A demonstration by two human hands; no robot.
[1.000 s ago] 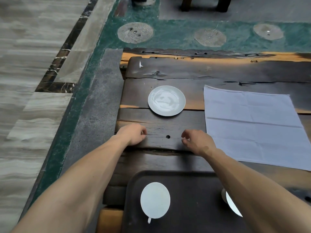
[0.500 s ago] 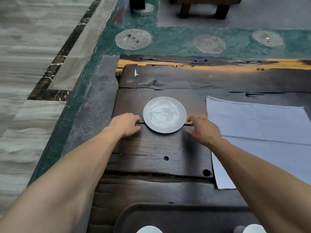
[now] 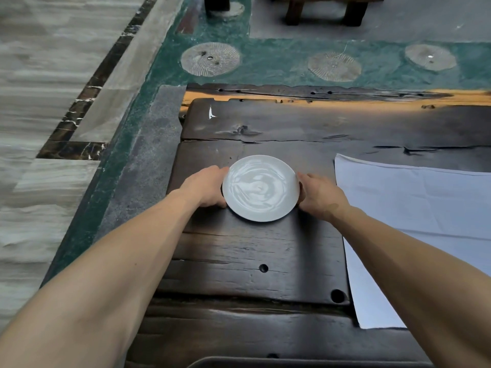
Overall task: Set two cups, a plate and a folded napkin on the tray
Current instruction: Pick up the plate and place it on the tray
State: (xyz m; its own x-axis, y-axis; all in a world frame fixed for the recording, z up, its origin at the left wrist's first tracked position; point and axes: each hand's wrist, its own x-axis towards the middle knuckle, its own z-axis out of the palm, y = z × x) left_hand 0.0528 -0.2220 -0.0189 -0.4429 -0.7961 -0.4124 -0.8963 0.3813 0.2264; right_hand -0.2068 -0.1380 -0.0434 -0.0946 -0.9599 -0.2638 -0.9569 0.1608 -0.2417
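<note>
A small white plate [image 3: 260, 187] lies on the dark wooden table [image 3: 252, 264]. My left hand [image 3: 206, 187] grips its left rim and my right hand [image 3: 320, 195] grips its right rim, fingers curled under the edges. A white napkin [image 3: 414, 216] lies spread flat and unfolded on the table to the right. Only the far rim of the dark tray [image 3: 292, 362] shows at the bottom edge; the two cups are out of view.
The table's left edge runs just left of my left hand, with grey stone and green floor beyond. Round stone discs [image 3: 210, 59] and dark furniture legs [image 3: 293, 11] stand on the floor past the table's far edge.
Both hands reached forward from the near table area to the plate and now grip its two sides. The view tilted up, so the tray and cups dropped out of sight.
</note>
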